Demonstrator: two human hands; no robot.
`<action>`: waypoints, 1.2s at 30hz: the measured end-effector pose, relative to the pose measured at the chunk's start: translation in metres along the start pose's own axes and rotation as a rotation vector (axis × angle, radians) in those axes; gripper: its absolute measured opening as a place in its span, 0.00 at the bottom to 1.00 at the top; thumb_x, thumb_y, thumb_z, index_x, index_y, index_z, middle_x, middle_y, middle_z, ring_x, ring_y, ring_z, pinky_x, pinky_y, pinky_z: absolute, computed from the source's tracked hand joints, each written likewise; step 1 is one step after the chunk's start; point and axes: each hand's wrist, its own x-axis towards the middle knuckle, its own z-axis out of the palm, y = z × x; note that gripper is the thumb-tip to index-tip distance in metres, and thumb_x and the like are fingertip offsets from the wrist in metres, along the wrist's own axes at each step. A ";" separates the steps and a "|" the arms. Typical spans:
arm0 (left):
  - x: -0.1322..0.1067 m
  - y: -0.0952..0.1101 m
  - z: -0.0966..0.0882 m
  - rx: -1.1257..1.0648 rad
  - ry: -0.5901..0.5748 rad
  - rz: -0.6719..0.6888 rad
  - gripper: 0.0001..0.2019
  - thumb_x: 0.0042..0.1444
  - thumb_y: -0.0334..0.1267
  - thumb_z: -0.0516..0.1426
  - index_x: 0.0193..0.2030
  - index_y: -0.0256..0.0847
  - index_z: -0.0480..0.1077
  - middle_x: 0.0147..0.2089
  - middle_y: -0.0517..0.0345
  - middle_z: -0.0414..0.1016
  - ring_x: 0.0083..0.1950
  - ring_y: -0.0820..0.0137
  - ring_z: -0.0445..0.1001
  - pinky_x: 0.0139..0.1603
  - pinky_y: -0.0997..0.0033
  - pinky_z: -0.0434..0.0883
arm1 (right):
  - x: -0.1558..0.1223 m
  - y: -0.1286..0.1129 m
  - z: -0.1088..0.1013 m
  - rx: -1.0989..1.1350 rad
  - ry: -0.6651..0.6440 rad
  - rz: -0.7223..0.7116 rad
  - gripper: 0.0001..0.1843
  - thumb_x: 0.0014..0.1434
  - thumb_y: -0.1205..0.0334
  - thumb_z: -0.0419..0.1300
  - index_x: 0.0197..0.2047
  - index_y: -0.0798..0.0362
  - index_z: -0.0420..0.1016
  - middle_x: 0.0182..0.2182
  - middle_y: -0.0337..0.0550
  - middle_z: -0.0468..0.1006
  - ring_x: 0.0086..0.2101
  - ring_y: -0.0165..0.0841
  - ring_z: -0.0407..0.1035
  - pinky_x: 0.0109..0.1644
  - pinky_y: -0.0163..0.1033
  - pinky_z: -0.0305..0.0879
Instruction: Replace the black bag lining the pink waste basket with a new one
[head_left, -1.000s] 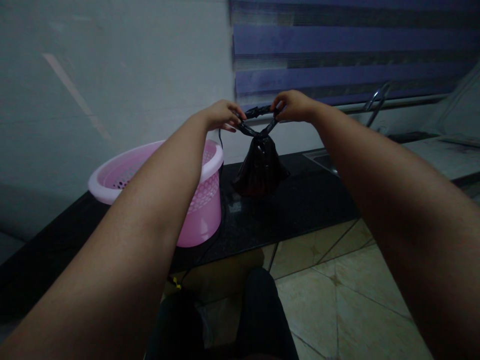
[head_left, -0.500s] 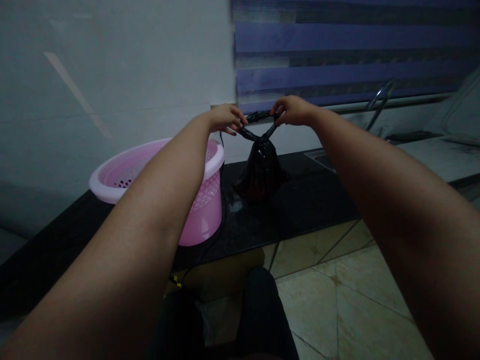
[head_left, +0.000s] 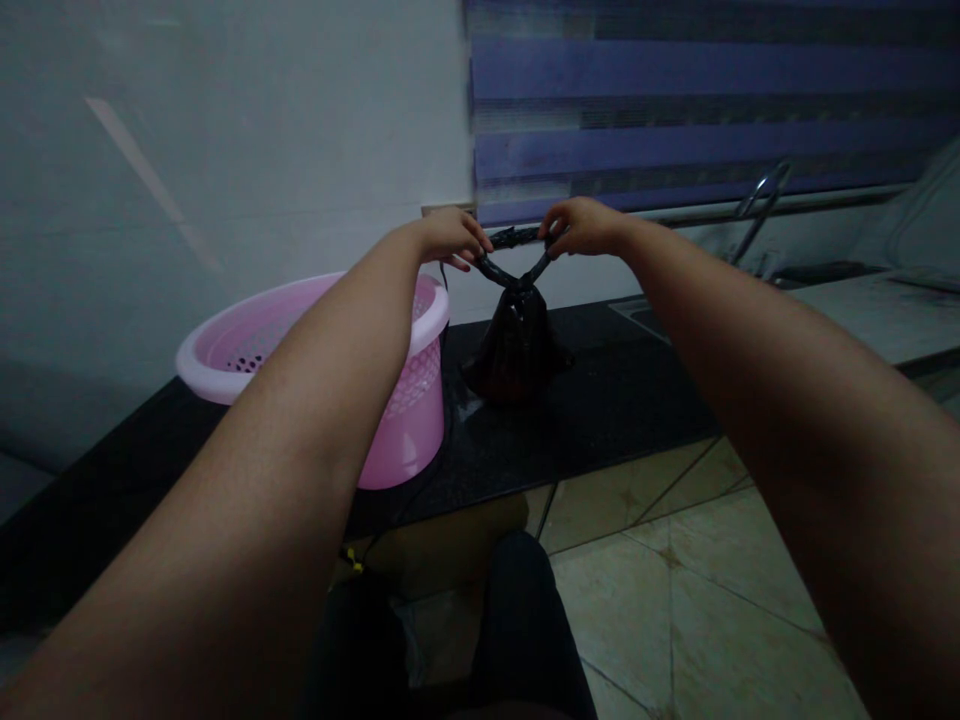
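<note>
The room around me is dim. A pale, plain wall (head_left: 225,150) fills the far left, with a faint slanted streak of light across it. To its right hangs a window blind (head_left: 697,100) with blue and darker horizontal bands. Below runs a dark, glossy surface (head_left: 600,400), stretching from near left to far right, where a curved metal tap (head_left: 761,195) rises. The floor (head_left: 675,600) near me is large beige tiles with dark joints.

Left hand (head_left: 448,238) and right hand (head_left: 577,226) pinch the black bag's (head_left: 516,345) twisted handles beside a pink basket (head_left: 397,400).
</note>
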 end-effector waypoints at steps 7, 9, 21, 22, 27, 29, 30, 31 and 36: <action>-0.001 0.000 0.001 0.044 -0.006 -0.016 0.16 0.53 0.26 0.57 0.50 0.36 0.73 0.41 0.51 0.75 0.53 0.60 0.72 0.50 0.61 0.67 | -0.003 -0.003 0.002 0.035 -0.008 0.016 0.25 0.49 0.67 0.69 0.51 0.60 0.73 0.41 0.49 0.74 0.35 0.29 0.70 0.40 0.34 0.70; 0.000 0.000 0.001 0.050 -0.003 -0.021 0.16 0.54 0.27 0.57 0.50 0.35 0.73 0.41 0.51 0.75 0.53 0.61 0.72 0.49 0.62 0.67 | -0.004 -0.005 0.002 0.041 -0.014 0.029 0.24 0.49 0.68 0.69 0.50 0.60 0.73 0.41 0.49 0.74 0.35 0.29 0.71 0.40 0.34 0.70; 0.001 -0.004 0.002 0.051 -0.059 -0.050 0.18 0.52 0.25 0.57 0.50 0.36 0.74 0.41 0.51 0.76 0.52 0.62 0.74 0.48 0.64 0.68 | -0.010 -0.010 0.008 0.063 -0.050 0.073 0.24 0.50 0.70 0.68 0.51 0.59 0.73 0.42 0.51 0.74 0.34 0.30 0.72 0.36 0.35 0.72; 0.001 -0.005 0.002 0.048 -0.061 -0.051 0.18 0.52 0.25 0.56 0.50 0.36 0.74 0.42 0.51 0.76 0.52 0.61 0.73 0.49 0.64 0.68 | -0.011 -0.010 0.009 0.061 -0.052 0.076 0.24 0.50 0.69 0.68 0.51 0.59 0.73 0.42 0.51 0.74 0.34 0.30 0.72 0.37 0.35 0.72; 0.001 -0.005 0.002 0.048 -0.093 -0.051 0.20 0.51 0.27 0.56 0.52 0.38 0.74 0.43 0.51 0.77 0.54 0.60 0.72 0.51 0.62 0.67 | -0.015 -0.013 0.010 0.043 -0.080 0.093 0.23 0.52 0.68 0.67 0.52 0.58 0.73 0.41 0.51 0.76 0.34 0.32 0.73 0.37 0.36 0.72; 0.001 -0.004 0.001 0.058 -0.105 -0.048 0.20 0.51 0.28 0.56 0.52 0.38 0.73 0.44 0.51 0.76 0.54 0.60 0.72 0.52 0.61 0.66 | -0.017 -0.013 0.010 0.019 -0.080 0.085 0.21 0.53 0.67 0.66 0.51 0.59 0.74 0.42 0.51 0.76 0.35 0.32 0.73 0.37 0.35 0.72; 0.000 -0.004 0.001 0.065 -0.109 -0.045 0.20 0.50 0.28 0.56 0.52 0.38 0.73 0.44 0.50 0.76 0.55 0.60 0.72 0.52 0.61 0.65 | -0.017 -0.014 0.009 0.003 -0.079 0.078 0.20 0.53 0.67 0.66 0.51 0.59 0.74 0.42 0.51 0.76 0.35 0.32 0.73 0.37 0.35 0.72; 0.000 -0.003 0.001 0.074 -0.114 -0.042 0.20 0.50 0.29 0.57 0.52 0.38 0.73 0.45 0.50 0.76 0.55 0.60 0.71 0.52 0.62 0.65 | -0.018 -0.015 0.009 -0.014 -0.081 0.070 0.19 0.54 0.67 0.65 0.50 0.59 0.75 0.42 0.51 0.76 0.35 0.32 0.72 0.37 0.35 0.72; -0.003 -0.001 0.000 0.093 -0.141 -0.028 0.22 0.50 0.32 0.58 0.54 0.36 0.72 0.48 0.48 0.76 0.57 0.59 0.70 0.53 0.65 0.64 | -0.024 -0.019 0.005 -0.106 -0.094 0.064 0.15 0.58 0.67 0.61 0.49 0.61 0.77 0.40 0.50 0.77 0.34 0.30 0.71 0.40 0.35 0.70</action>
